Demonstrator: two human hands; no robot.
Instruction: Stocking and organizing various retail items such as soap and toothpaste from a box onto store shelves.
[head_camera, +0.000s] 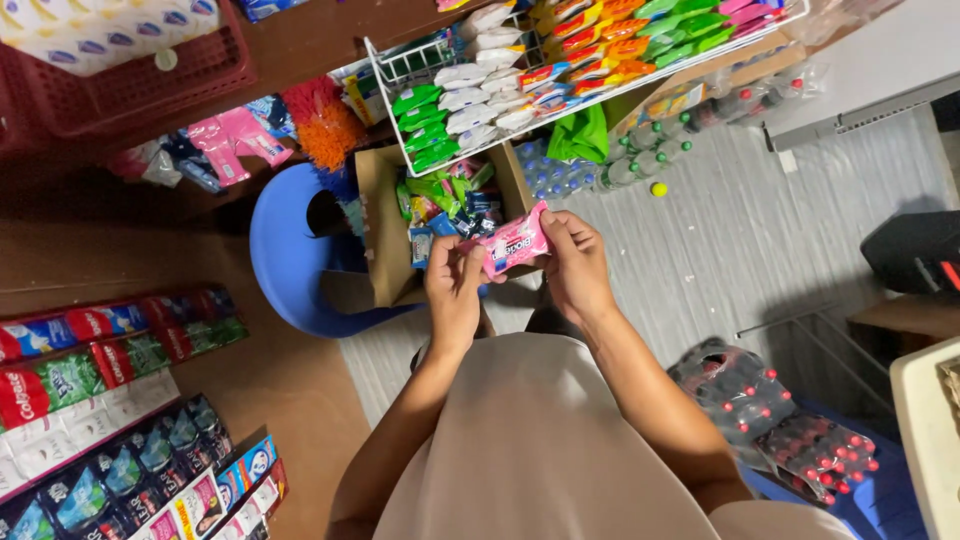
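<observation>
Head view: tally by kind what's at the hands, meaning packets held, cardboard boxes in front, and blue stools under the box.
pink packet: 1, held between left hand and right hand
open cardboard box: 1
blue stool: 1
Total: 3

pink packet (514, 241) | flat, tilted | held above open cardboard box (385, 240)

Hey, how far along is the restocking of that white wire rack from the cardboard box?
Done: the white wire rack already holds rows of green, white, orange and pink packets. In hand: left hand and right hand hold one pink packet over the cardboard box. Left: more packets still lie in the box.
</observation>
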